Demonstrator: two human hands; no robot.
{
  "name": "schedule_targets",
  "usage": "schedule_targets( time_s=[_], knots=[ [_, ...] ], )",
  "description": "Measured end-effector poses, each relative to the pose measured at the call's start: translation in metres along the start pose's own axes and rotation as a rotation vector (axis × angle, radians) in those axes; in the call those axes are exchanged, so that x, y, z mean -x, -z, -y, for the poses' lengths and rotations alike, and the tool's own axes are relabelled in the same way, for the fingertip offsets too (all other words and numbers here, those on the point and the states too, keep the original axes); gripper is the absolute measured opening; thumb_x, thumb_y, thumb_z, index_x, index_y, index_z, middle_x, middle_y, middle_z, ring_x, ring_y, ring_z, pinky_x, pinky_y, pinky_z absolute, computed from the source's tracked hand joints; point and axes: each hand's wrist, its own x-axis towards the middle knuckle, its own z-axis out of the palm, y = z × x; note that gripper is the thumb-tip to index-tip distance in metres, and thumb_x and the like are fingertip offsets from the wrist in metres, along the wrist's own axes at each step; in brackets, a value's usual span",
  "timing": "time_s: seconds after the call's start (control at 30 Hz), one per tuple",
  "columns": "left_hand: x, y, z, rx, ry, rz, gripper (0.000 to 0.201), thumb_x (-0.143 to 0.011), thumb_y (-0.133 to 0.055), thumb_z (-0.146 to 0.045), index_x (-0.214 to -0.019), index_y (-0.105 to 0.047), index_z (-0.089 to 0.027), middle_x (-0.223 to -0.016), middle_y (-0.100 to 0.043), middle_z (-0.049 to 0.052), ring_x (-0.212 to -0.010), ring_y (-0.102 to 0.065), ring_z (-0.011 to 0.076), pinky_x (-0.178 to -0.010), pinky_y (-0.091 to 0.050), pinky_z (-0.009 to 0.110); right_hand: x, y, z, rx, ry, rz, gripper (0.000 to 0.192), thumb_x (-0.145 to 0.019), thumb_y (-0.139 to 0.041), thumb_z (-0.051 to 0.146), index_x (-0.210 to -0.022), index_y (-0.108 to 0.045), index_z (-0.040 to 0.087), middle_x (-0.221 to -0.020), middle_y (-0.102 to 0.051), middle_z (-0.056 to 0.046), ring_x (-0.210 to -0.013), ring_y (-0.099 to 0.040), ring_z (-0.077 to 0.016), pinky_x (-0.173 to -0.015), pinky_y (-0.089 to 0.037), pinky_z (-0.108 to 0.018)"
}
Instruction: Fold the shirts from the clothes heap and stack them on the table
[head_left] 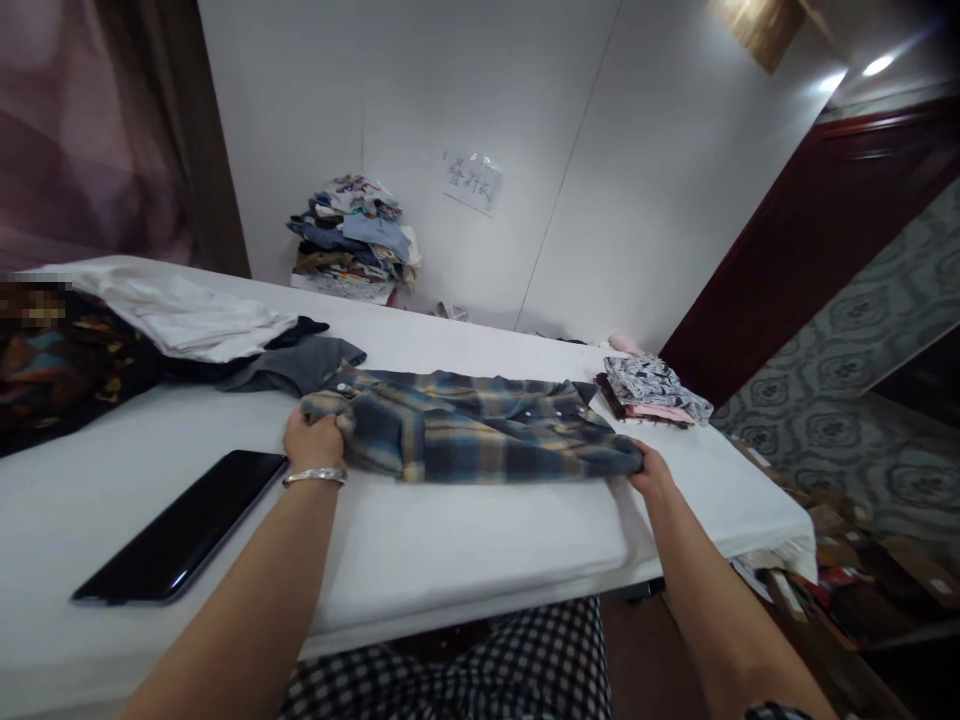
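Note:
A blue and tan plaid shirt (480, 425) lies partly folded across the middle of the white table (450, 550). My left hand (313, 441), with a silver bracelet on the wrist, grips the shirt's left end near the collar. My right hand (651, 470) pinches the shirt's right end at the near edge. Both hands rest on the tabletop at the shirt's two ends.
A black phone (187, 540) lies at the near left. White and grey clothes (217, 330) are heaped at the left; a patterned garment (67, 360) lies at the far left. Folded clothes (649, 390) sit at the right, and a clothes stack (354, 240) at the back wall.

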Motion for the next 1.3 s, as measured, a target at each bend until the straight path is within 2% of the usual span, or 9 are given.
schedule_targets(
  time_s=[0.2,0.3,0.43,0.53,0.73,0.87,0.97,1.17,1.3],
  knots=[
    [-0.002,0.006,-0.007,-0.106,-0.002,-0.031,0.052,-0.066,-0.052,-0.004,-0.117,-0.056,-0.012,-0.102,-0.065,0.008,-0.091,-0.062,0.0197,-0.089,-0.049,0.040,-0.004,0.024,0.023,0.305,0.191,-0.197,0.021,-0.066,-0.057,0.008,-0.084,-0.059,0.018,-0.079,-0.068,-0.005,-0.076,-0.065,-0.0199,-0.071,-0.057,-0.035],
    [0.010,0.009,-0.015,-0.258,-0.247,0.003,0.054,-0.069,-0.059,-0.012,-0.123,-0.054,-0.013,-0.128,-0.056,0.014,-0.121,-0.049,0.0262,-0.107,-0.033,0.045,0.008,0.010,0.022,0.423,0.350,-0.160,0.032,-0.061,-0.063,0.009,-0.092,-0.063,0.018,-0.101,-0.068,-0.007,-0.103,-0.060,-0.0233,-0.093,-0.049,-0.038],
    [0.034,0.004,-0.019,-0.533,-0.749,0.228,0.037,-0.080,-0.054,-0.025,-0.116,-0.060,-0.017,-0.132,-0.055,0.013,-0.127,-0.043,0.0282,-0.110,-0.025,0.047,0.053,-0.047,-0.011,0.559,0.458,0.374,0.036,-0.065,-0.071,0.024,-0.100,-0.066,0.020,-0.097,-0.069,-0.006,-0.103,-0.060,-0.0256,-0.105,-0.037,-0.051],
    [0.044,-0.003,-0.010,-0.614,-0.804,0.460,0.036,-0.082,-0.052,-0.031,-0.115,-0.061,-0.019,-0.129,-0.057,0.012,-0.123,-0.047,0.0274,-0.108,-0.029,0.044,0.095,-0.093,-0.050,0.515,0.430,0.728,0.043,-0.059,-0.077,0.021,-0.101,-0.067,0.026,-0.108,-0.068,-0.005,-0.113,-0.057,-0.0238,-0.112,-0.028,-0.051],
    [0.031,0.001,0.012,-0.966,-0.644,0.642,0.053,-0.076,-0.059,-0.036,-0.126,-0.053,-0.017,-0.136,-0.051,0.019,-0.126,-0.043,0.0354,-0.104,-0.031,0.050,0.142,-0.127,-0.083,0.352,0.336,1.026,0.021,-0.068,-0.069,0.017,-0.081,-0.068,0.034,-0.082,-0.066,-0.004,-0.104,-0.060,-0.0222,-0.113,-0.029,-0.049],
    [0.029,0.003,0.013,-1.002,-0.644,0.620,0.051,-0.074,-0.059,-0.033,-0.123,-0.055,-0.019,-0.112,-0.063,0.017,-0.114,-0.051,0.0362,-0.101,-0.032,0.052,0.163,-0.102,-0.065,0.661,0.492,1.136,0.013,-0.073,-0.065,0.026,-0.082,-0.071,0.032,-0.081,-0.066,-0.004,-0.088,-0.063,-0.0250,-0.097,-0.047,-0.049],
    [0.034,0.000,0.003,-0.998,-0.654,0.608,0.034,-0.071,-0.057,-0.025,-0.104,-0.064,-0.019,-0.097,-0.065,0.014,-0.106,-0.055,0.0357,-0.099,-0.033,0.052,0.171,-0.079,-0.046,0.793,0.384,1.204,0.011,-0.073,-0.061,0.028,-0.074,-0.072,0.027,-0.074,-0.066,-0.004,-0.073,-0.063,-0.0230,-0.078,-0.055,-0.041],
    [0.036,0.007,-0.024,-0.536,-0.522,0.660,0.017,-0.060,-0.050,-0.018,-0.069,-0.063,-0.021,-0.080,-0.064,0.004,-0.089,-0.058,0.0245,-0.084,-0.045,0.035,0.133,-0.065,-0.019,0.564,0.133,0.810,0.020,-0.069,-0.067,0.036,-0.080,-0.070,0.020,-0.071,-0.069,-0.001,-0.059,-0.061,-0.0163,-0.058,-0.049,-0.028],
    [0.043,0.014,-0.033,-0.434,-0.120,1.187,0.014,-0.052,-0.048,-0.018,-0.057,-0.062,-0.020,-0.059,-0.060,-0.001,-0.060,-0.053,0.0170,-0.059,-0.042,0.027,0.093,-0.075,-0.023,0.763,0.293,0.691,0.019,-0.071,-0.065,0.036,-0.078,-0.069,0.020,-0.067,-0.068,0.001,-0.060,-0.059,-0.0158,-0.060,-0.048,-0.027]
  ],
)
